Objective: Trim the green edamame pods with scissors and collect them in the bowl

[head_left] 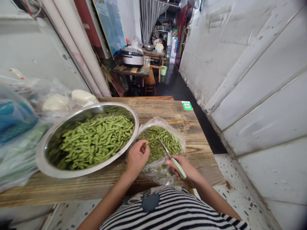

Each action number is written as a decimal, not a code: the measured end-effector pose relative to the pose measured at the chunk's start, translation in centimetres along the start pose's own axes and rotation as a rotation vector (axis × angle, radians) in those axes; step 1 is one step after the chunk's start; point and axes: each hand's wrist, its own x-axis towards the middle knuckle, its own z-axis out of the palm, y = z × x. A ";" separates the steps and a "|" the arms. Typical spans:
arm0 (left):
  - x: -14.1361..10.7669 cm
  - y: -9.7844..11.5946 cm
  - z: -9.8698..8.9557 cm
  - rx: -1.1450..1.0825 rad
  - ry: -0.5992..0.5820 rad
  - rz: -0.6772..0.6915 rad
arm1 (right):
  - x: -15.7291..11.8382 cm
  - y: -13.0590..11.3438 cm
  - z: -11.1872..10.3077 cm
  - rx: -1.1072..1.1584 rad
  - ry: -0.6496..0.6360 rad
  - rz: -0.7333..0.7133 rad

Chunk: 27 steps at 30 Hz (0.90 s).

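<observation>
My left hand [137,157] is closed over the mouth of a clear plastic bag [158,172], its fingertips pinching a green edamame pod [146,143]. The bag holds a heap of similar pods [159,143]. My right hand [182,167] grips a small cutter [176,163] with a mint-green handle, its metal blade pointing up and left over the bag. I cannot tell whether it is a knife or scissors. To the left, a large steel bowl [105,104] holds many pods [96,143]. Both stand on a weathered wooden table [163,111].
Bulging plastic bags [14,127] and pale wrapped lumps [56,103] sit beyond the bowl at left. A QR sticker [187,105] marks the far table edge. A white panelled wall [259,80] runs along the right. Farther back stands a rice cooker [131,56] on a small table.
</observation>
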 end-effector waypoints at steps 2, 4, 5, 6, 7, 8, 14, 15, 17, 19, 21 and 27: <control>0.8 -0.6 -0.3 0.107 -0.035 0.022 | -0.1 -0.1 -0.4 -0.028 0.012 0.002; 1.8 -1.2 -0.2 0.141 -0.067 0.011 | -0.2 -0.1 -0.6 -0.035 0.005 -0.008; 2.3 -1.3 -0.1 0.163 -0.086 0.008 | -0.2 -0.1 -0.7 -0.030 0.003 -0.011; 2.8 -1.4 0.1 0.193 -0.109 0.014 | -0.3 -0.1 -0.7 -0.022 0.001 -0.009; 3.2 -1.4 0.4 0.235 -0.132 0.028 | -0.3 0.0 -0.6 -0.015 -0.002 -0.006; 3.7 -1.4 0.7 0.286 -0.157 0.049 | -0.4 0.0 -0.6 -0.009 -0.002 -0.001; 5.7 -1.3 2.3 0.576 -0.345 0.199 | -0.4 0.1 -0.7 0.018 0.007 -0.006; 6.0 -1.4 2.4 0.586 -0.357 0.198 | -0.4 0.2 -0.7 0.017 0.011 -0.002; 6.3 -1.5 2.5 0.531 -0.360 0.187 | -0.3 0.3 -0.9 0.004 0.021 0.010; 6.3 -1.4 2.3 0.372 -0.349 0.169 | -0.3 0.5 -1.0 -0.021 0.021 0.007; 5.7 -1.2 2.1 0.148 -0.369 0.102 | -0.2 0.7 -1.1 -0.067 0.017 -0.032; 3.1 0.4 1.3 -0.490 -0.490 -0.343 | -0.3 0.5 -1.2 -0.298 0.013 -0.148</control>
